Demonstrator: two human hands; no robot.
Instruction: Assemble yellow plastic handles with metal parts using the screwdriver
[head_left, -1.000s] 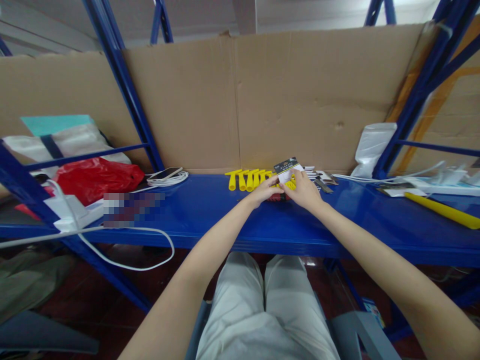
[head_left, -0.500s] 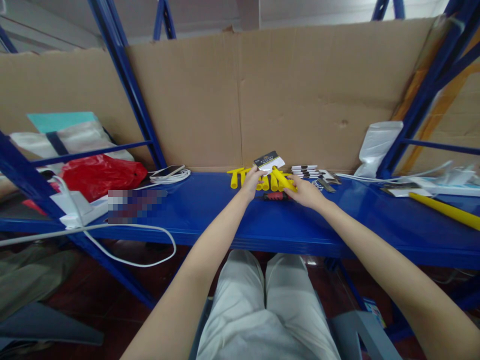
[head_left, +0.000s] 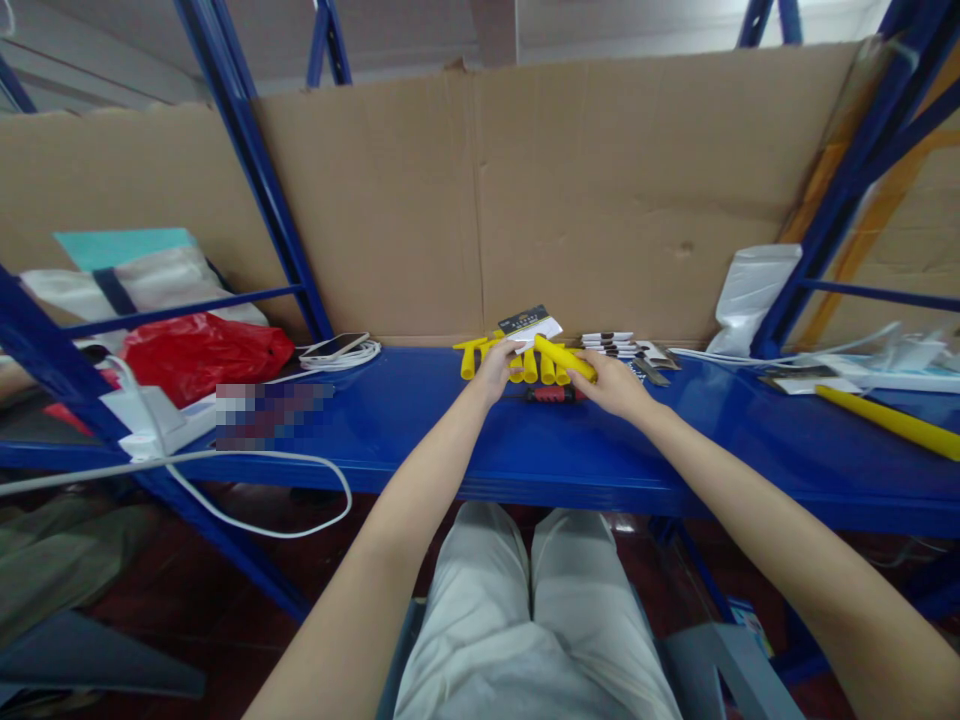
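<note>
Between the thumb and fingers of my left hand (head_left: 495, 370) is a black-and-white printed card (head_left: 534, 324), tilted above the blue shelf. My right hand (head_left: 611, 384) is closed around a yellow tube-shaped handle (head_left: 564, 357), whose left end comes close to the card; whether they touch I cannot tell. Behind and below my hands stands a row of several yellow T-shaped pieces (head_left: 469, 361) with hollow round ends. In front of that row lies a red-and-black screwdriver handle (head_left: 550, 395). Part of the row is hidden by my hands.
White packets with black bands (head_left: 609, 343) and small cards lie right of the row. A coiled white cable with a phone (head_left: 337, 346), a red bag (head_left: 206, 350) and a power strip (head_left: 169, 425) sit left. A long yellow piece (head_left: 889, 422) lies far right. Cardboard (head_left: 585, 200) stands behind.
The card in my left hand has moved slightly left and down. The yellow handle in my right hand has tilted flatter and shifted a little left.
</note>
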